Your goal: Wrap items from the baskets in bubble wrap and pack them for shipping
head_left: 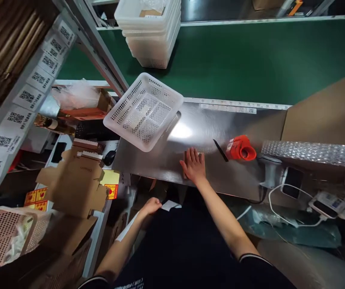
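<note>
My right hand (194, 165) lies flat, fingers spread, on a small brown cardboard box (201, 157) near the front edge of the shiny metal worktable (190, 132). Most of the box is hidden under the palm. My left hand (151, 206) is lower down, below the table edge, with its fingers closed on a white paper slip (170, 205). An empty white perforated basket (144, 111) sits tilted at the table's left corner, just beyond my right hand.
An orange tape dispenser (240, 147) and a black pen (220, 150) lie right of my hand. Bubble wrap (313, 152), a handheld scanner (270, 170) and cables sit far right. Flat cartons (76, 180) and a labelled rack (25, 100) stand left. Stacked white baskets (150, 32) rest on the green conveyor (250, 60).
</note>
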`<action>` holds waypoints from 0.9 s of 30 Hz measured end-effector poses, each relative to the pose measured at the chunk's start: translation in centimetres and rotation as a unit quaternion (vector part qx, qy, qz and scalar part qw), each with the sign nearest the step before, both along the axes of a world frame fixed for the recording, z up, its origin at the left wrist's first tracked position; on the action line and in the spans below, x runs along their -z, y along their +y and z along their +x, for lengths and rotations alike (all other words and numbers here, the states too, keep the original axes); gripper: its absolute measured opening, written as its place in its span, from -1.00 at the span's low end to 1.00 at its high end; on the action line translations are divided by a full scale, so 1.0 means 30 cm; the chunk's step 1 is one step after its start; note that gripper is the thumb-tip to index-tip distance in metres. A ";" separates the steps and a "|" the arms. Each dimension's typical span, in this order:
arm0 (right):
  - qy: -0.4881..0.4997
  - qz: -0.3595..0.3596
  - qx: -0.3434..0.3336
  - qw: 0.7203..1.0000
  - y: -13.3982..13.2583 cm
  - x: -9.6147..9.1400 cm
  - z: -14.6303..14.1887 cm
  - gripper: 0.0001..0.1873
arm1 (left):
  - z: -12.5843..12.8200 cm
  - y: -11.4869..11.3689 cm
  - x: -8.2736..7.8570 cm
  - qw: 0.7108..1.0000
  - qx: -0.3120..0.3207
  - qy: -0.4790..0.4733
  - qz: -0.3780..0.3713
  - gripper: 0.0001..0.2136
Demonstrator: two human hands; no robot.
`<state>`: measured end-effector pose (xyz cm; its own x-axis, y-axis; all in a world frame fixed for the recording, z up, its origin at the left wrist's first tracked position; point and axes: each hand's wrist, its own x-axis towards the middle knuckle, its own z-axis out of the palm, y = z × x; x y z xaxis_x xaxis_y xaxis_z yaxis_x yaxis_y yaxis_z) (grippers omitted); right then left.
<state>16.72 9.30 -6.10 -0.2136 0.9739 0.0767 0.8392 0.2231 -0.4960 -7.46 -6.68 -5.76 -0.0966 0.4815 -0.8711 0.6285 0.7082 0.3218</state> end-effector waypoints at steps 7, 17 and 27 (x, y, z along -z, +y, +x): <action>0.241 -0.100 0.020 0.965 -0.305 -0.065 0.213 -0.25 | 0.163 0.132 -0.131 0.977 0.060 -0.133 0.158 -0.92; 0.434 -0.270 0.156 0.845 -0.689 0.015 0.551 -0.40 | 0.731 0.266 -0.179 0.850 0.283 0.091 0.434 -0.58; 0.338 -0.201 0.476 0.787 -0.992 0.417 1.499 -0.52 | 0.838 0.496 -0.135 0.878 0.164 0.344 0.291 -0.08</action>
